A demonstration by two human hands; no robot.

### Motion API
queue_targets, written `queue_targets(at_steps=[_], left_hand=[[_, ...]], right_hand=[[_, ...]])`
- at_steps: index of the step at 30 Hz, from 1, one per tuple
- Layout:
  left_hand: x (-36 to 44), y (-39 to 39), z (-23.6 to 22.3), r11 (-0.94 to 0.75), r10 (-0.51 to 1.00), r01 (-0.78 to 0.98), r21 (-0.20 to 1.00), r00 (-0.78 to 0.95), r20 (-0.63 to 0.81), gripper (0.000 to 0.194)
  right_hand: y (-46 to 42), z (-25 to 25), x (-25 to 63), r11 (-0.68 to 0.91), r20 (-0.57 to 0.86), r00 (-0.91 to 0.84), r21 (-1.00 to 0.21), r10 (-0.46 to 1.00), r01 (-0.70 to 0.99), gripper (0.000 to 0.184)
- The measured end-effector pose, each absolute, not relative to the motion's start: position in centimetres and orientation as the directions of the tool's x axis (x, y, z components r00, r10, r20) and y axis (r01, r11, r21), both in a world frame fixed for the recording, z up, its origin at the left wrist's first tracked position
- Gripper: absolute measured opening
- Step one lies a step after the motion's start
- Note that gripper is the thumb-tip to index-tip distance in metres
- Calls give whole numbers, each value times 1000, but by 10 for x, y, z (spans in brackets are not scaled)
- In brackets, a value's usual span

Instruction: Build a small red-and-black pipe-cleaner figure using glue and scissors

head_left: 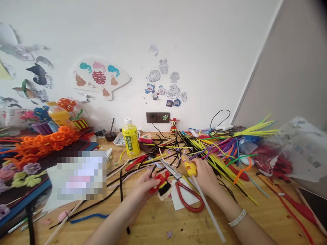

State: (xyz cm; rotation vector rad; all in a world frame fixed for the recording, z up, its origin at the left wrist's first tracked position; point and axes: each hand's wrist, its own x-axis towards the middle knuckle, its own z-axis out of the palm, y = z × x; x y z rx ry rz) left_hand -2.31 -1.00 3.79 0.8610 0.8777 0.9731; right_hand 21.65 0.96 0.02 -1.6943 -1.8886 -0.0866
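My left hand (145,185) is closed around a small fuzzy figure (162,185) in red, black, yellow and cream, which looks made of pipe cleaners. In my right hand (203,175) is a yellow hot glue gun (189,167), its nozzle pointing away from me. A long whitish glue stick (208,208) trails out of its rear toward the table's front. Between my hands lie scissors (190,205) with red handles, blades apart, partly over a white paper square (177,197). The fingers of my right hand are partly hidden behind the gun.
Loose pipe cleaners (219,163) spread over the wooden table (153,224). A yellow bottle (130,139) and a cup of dark drink (110,134) stand at the back. Orange pipe-cleaner flowers (61,137) lie left; a plastic bag (301,149) and a phone-like device (310,206) lie right.
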Motion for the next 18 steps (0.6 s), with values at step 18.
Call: queue_targets(at_steps=[18], left_hand=[[0,-38,41,355,743,-240,903,660,-117,22]], right_hand=[[-27,34,164,606,456,-410,-679,790,413,29]])
